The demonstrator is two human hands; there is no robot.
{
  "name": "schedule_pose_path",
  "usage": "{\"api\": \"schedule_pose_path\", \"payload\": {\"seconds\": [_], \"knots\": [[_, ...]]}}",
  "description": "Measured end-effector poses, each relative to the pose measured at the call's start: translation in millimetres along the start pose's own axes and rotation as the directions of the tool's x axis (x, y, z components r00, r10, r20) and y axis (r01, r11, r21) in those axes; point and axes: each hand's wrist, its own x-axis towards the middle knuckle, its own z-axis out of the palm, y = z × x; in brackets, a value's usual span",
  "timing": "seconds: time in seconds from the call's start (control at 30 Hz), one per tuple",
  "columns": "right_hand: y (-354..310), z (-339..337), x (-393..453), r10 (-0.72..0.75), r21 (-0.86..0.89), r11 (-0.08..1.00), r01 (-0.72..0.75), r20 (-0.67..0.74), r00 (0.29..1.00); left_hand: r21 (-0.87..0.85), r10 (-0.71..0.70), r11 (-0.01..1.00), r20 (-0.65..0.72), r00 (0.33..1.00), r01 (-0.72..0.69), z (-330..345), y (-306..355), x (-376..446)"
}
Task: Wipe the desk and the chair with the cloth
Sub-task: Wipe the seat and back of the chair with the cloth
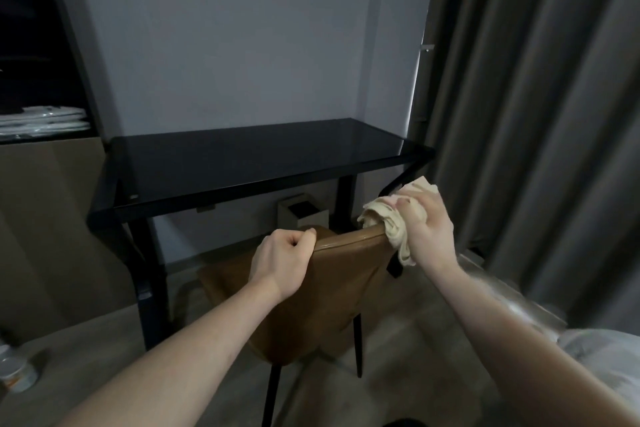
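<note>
Fingers [304, 236] of left hand [280, 262] curled over top edge of brown chair [332, 291] backrest, edge gripped. Cream cloth [391, 218] bunched in right hand [427, 234], fingers wrapped round it, cloth pressed on right end of backrest top. Black glass desk [249, 163] seen just beyond chair, against grey wall. Grey curtain [540, 107] hung at right.

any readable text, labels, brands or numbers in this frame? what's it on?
None readable.
Container on the floor at lower left: an orange mark on its side, too blurred to read.
Stacked white packets on the shelf at left: faint marks, too small to read.
Cloth, chair, desk: no text visible.
</note>
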Motion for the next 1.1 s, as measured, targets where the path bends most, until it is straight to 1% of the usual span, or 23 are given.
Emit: {"api": "schedule_pose_path", "payload": {"seconds": [0.13, 0.2, 0.3, 0.37, 0.43, 0.53, 0.6, 0.67, 0.8, 0.9, 1.0, 1.1], "knots": [[-6.1, 26.7, -38.6, -0.091, -0.032, 0.996, 0.087, -0.132, 0.987, 0.007, -0.008, 1.000, -0.005, 1.000, 0.008, -2.1, 4.3, -2.5], [-12.1, 41.7, -60.0, -0.074, -0.015, 0.997, 0.072, -0.186, 0.980, 0.006, -0.021, 1.000, -0.014, 1.000, 0.021, -2.8, 4.5, -3.0], [-22.2, 62.4, -93.0, -0.030, 0.020, 0.999, 0.034, -0.191, 0.981, 0.002, -0.036, 0.999, -0.010, 0.999, 0.036, -3.6, 5.8, -3.2], [-25.8, 71.0, -110.1, -0.041, 0.027, 0.999, 0.046, -0.165, 0.985, -0.003, -0.036, 0.999, -0.005, 0.999, 0.036, -3.7, 4.2, -3.0], [-22.4, 72.3, -110.5, -0.047, 0.038, 0.998, 0.053, -0.162, 0.986, -0.012, -0.041, 0.999, 0.009, 0.999, 0.041, -4.5, 2.9, -2.9], [-13.5, 64.9, -91.9, -0.072, 0.017, 0.997, 0.077, -0.207, 0.976, -0.029, -0.057, 0.998, 0.018, 0.998, 0.058, -6.2, 3.7, -1.9], [-7.2, 57.2, -70.5, -0.025, 0.056, 0.998, 0.041, -0.253, 0.967, -0.036, -0.052, 0.998, 0.024, 0.998, 0.053, -5.8, 3.0, -1.5], [3.1, 49.5, -43.8, 0.080, 0.140, 0.989, -0.042, -0.277, 0.957, -0.050, -0.040, 0.998, 0.046, 0.998, 0.042, -4.9, 1.5, -1.0], [12.0, 32.6, -2.7, 0.236, 0.248, 0.953, -0.174, -0.246, 0.940, -0.049, -0.047, 0.998, 0.057, 0.997, 0.050, -1.7, 0.6, 7.0], [10.6, 28.3, 9.1, 0.302, 0.341, 0.915, -0.213, -0.232, 0.925, -0.028, -0.066, 0.997, 0.050, 0.997, 0.067, 1.3, 4.9, 11.7], [2.6, 31.6, 4.5, 0.370, 0.341, 0.897, -0.280, -0.235, 0.899, -0.013, -0.064, 0.998, 0.043, 0.997, 0.065, 2.1, 5.4, 11.1], [-2.8, 37.6, -11.2, 0.377, 0.349, 0.896, -0.274, -0.270, 0.886, -0.026, -0.069, 0.997, 0.077, 0.995, 0.071, 0.8, 5.0, 8.3]]}}
